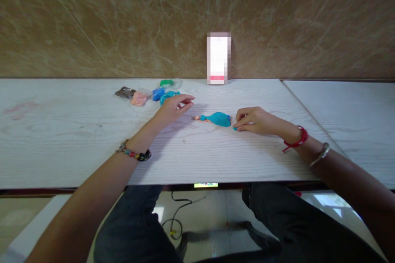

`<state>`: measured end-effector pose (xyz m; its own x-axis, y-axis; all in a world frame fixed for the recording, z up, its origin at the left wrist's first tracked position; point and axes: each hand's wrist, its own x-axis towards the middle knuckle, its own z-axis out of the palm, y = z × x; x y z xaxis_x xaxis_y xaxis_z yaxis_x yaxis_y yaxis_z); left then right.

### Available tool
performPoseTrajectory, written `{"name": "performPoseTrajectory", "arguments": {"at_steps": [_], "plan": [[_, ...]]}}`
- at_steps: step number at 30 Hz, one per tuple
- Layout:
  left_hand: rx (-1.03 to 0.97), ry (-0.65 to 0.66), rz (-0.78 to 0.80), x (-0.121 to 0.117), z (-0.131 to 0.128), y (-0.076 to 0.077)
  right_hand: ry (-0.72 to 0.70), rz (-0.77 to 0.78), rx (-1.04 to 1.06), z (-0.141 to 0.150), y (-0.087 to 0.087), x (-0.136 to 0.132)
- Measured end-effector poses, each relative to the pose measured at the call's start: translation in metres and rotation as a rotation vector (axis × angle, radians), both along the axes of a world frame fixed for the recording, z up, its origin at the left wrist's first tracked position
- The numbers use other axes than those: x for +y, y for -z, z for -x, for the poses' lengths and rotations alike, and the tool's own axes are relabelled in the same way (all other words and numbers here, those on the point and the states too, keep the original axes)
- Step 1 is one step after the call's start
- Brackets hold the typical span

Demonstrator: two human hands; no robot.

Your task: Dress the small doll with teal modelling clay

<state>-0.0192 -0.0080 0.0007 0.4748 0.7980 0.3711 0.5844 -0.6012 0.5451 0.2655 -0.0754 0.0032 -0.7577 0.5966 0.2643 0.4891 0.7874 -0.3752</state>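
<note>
Currently, right hand [257,121]: the thumb and forefinger are closed on a small blue piece [235,128], which is held low, close to the table [200,160].
Left hand [175,106]: its fingers are curved, with the thumb tip apart from the forefinger; nothing is seen gripped between them.
Blue figure [219,119]: it is laid flat on the table between the two hands, its narrow end with a peach-coloured ball [196,118] turned toward the left hand and its wide end toward the right.
Pinch: a light one is judged best, since the piece looks soft and could be flattened or marked by hard fingertips.
Steadying: the narrow end lies near the left fingers; should the figure need to be braced, it is best touched lightly, without the ball being squeezed.
Wide end: dark blue bits [228,118] are set at its edge, close to the right fingertips, so they should be cleared carefully lest they be smeared.
Bracelets: the loose end of the red bracelet [298,137] is best held clear of the soft work.
Packets: the turquoise packet [166,97] is partly covered by the left hand; whether it is touched cannot be told.
</note>
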Motion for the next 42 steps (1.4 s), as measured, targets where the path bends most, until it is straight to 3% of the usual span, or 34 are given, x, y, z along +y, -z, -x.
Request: {"name": "performPoseTrajectory", "arguments": {"at_steps": [2,6,10,15,19,26,31,42], "plan": [[0.008,0.009,-0.004,0.000,0.000,0.001,-0.045,0.027,-0.018,-0.001,-0.002,0.000],[0.029,0.023,-0.019,0.000,0.001,0.002,0.009,0.004,-0.049,0.000,-0.006,-0.003],[0.050,0.030,-0.020,-0.001,0.001,0.002,-0.057,0.053,-0.073,0.001,-0.007,-0.003],[0.072,0.030,-0.003,-0.003,0.000,-0.001,0.084,0.028,-0.061,-0.009,-0.006,0.005],[0.084,0.034,0.009,-0.004,0.000,-0.001,0.063,0.094,-0.082,-0.015,-0.010,0.008],[0.111,0.044,0.001,-0.005,-0.002,-0.002,0.049,0.016,0.025,0.002,-0.006,-0.001],[0.161,0.054,-0.048,-0.007,-0.002,-0.003,-0.024,-0.020,-0.044,0.010,0.000,-0.005],[0.322,0.222,-0.145,-0.016,-0.007,-0.006,0.031,-0.048,-0.153,0.004,-0.005,-0.005]]}}
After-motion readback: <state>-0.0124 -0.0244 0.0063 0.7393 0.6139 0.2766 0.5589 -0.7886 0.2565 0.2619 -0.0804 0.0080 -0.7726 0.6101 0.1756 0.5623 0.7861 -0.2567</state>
